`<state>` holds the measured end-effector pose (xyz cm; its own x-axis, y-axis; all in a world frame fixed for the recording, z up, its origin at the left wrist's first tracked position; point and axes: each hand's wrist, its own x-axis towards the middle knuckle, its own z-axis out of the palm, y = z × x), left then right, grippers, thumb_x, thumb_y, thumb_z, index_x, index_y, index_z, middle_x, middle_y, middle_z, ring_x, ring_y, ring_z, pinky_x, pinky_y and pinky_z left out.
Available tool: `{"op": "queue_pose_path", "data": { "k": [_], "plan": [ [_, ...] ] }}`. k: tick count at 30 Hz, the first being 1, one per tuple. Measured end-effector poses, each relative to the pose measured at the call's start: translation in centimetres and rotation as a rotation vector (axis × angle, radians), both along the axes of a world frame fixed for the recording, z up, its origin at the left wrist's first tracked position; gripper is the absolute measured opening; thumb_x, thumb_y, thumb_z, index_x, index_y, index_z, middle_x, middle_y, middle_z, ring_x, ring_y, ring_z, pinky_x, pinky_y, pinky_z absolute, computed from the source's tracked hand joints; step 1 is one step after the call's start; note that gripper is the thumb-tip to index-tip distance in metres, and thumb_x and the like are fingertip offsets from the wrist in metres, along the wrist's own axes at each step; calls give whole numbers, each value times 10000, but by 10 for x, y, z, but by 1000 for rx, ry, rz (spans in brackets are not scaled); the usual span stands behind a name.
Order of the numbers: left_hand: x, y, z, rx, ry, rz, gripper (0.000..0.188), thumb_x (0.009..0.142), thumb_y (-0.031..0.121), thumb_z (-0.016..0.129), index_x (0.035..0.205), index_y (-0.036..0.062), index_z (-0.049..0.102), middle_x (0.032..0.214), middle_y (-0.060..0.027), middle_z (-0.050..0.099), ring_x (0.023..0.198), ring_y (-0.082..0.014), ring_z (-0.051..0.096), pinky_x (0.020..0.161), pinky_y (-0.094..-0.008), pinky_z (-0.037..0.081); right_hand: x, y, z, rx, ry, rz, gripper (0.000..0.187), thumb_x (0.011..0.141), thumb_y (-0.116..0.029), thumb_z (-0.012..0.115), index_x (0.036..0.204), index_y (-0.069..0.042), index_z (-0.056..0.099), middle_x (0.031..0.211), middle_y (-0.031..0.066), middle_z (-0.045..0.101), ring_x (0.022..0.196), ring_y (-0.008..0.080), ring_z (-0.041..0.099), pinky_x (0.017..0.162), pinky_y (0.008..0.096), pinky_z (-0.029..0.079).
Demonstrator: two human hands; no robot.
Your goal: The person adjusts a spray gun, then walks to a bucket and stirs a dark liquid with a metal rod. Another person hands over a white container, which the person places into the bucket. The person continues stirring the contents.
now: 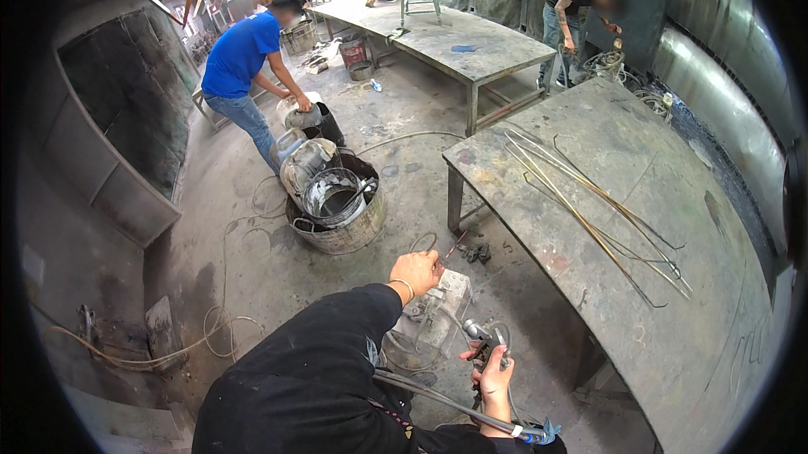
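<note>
My left hand (416,274) is closed in front of me, with a thin reddish stick (455,245) jutting from its fingertips. Just below it is a grey, paint-stained box (453,296), with a hose beside it. Lower and to the right, my right hand (495,375) is wrapped round a spray gun (484,345); its silver front end points up and left. Grey hoses (438,401) run along my right forearm. My black sleeve (311,361) hides part of the floor and hose.
Bent metal rods (602,212) lie on the large metal table (539,193) at right. A wide tub (341,239) holds buckets ahead, where a person in blue (240,58) bends over a container. Another person (572,12) stands beyond the table. Hoses (220,332) trail across the floor.
</note>
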<state>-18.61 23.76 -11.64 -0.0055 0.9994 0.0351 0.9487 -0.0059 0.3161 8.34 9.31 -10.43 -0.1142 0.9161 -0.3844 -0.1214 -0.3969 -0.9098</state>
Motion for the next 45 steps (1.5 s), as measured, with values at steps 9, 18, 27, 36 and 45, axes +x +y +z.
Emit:
{"op": "queue_pose_path", "data": {
  "k": [9,18,27,36,45],
  "plan": [
    [1,0,0,-22,21,-1,269,934,366,646,973,100,656,967,-144,750,924,-364,730,814,-494,574,-1,0,4,8,-19,-6,884,1029,-751,324,1134,51,681,855,143,755,401,77,398,401,259,317],
    [0,0,-3,30,10,-10,272,938,370,647,949,98,657,943,-144,746,877,-379,725,783,-502,573,-2,1,0,-36,32,-40,861,988,-774,426,1073,27,729,791,88,754,431,79,463,410,247,342],
    [-2,1,-4,3,15,-10,268,939,367,639,960,100,651,950,-148,745,899,-373,725,798,-498,572,2,0,-5,-23,-36,-38,884,1039,-739,310,1010,53,701,690,88,688,404,83,436,388,253,321],
    [0,0,-3,48,-11,-20,263,939,361,633,954,100,651,921,-150,745,860,-381,723,765,-507,571,9,-3,-1,-30,-23,-34,835,1002,-756,425,1021,16,745,702,48,715,429,79,487,408,247,365],
    [3,0,2,-28,33,11,280,942,380,652,977,103,658,973,-141,746,921,-363,727,820,-488,570,11,0,-3,-40,-11,-14,822,1010,-743,424,1022,12,748,711,54,724,427,79,484,406,252,367]
  ]
}}
